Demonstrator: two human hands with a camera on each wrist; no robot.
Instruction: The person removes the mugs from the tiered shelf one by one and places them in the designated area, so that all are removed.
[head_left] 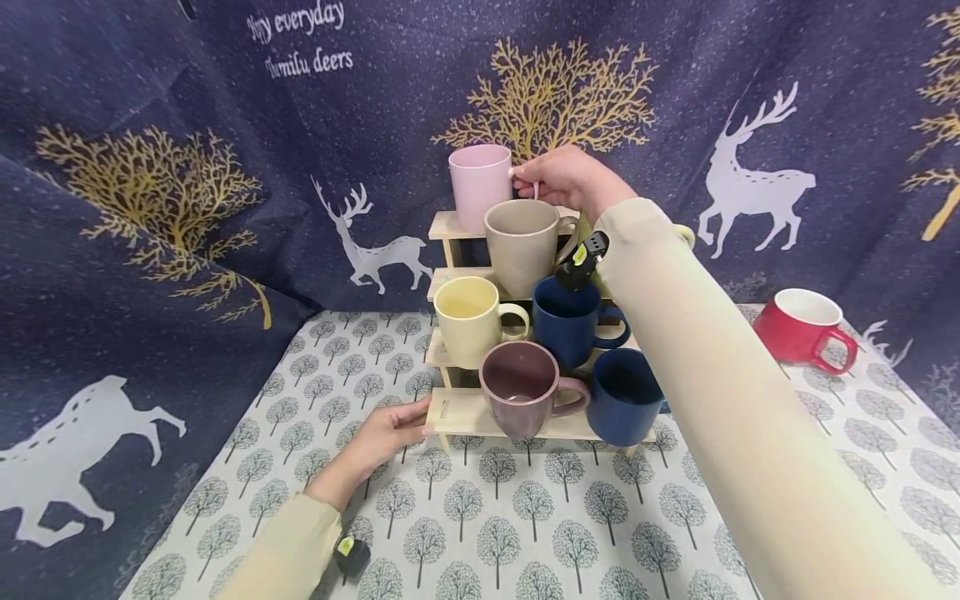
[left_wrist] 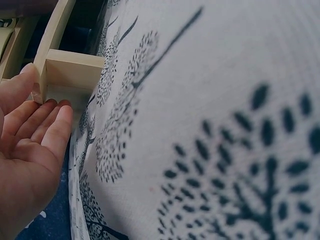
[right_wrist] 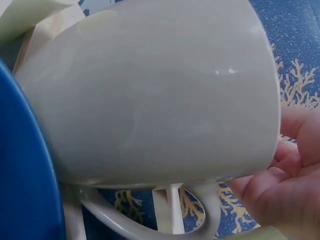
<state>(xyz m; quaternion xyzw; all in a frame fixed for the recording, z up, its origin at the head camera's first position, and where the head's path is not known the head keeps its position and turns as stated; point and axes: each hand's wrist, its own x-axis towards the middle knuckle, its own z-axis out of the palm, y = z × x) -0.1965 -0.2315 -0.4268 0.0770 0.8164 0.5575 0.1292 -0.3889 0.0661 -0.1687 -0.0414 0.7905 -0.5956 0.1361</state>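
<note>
Blue cloth [head_left: 390, 100] hangs behind. The right hand [head_left: 568, 179] pinches the pink mug [head_left: 480, 190], just to its left, by the handle [head_left: 536, 190]; the left hand [head_left: 382, 437] pinches the rack [head_left: 461, 414].

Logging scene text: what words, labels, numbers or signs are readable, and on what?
"...ppy everyday": navy backdrop; first letters blurred.
"...milu deers": same backdrop; first letters unclear.
Wooden shelf, bottom step: mark too small.
Yellow-green stickers on black wrist devices: too small to read.
</note>
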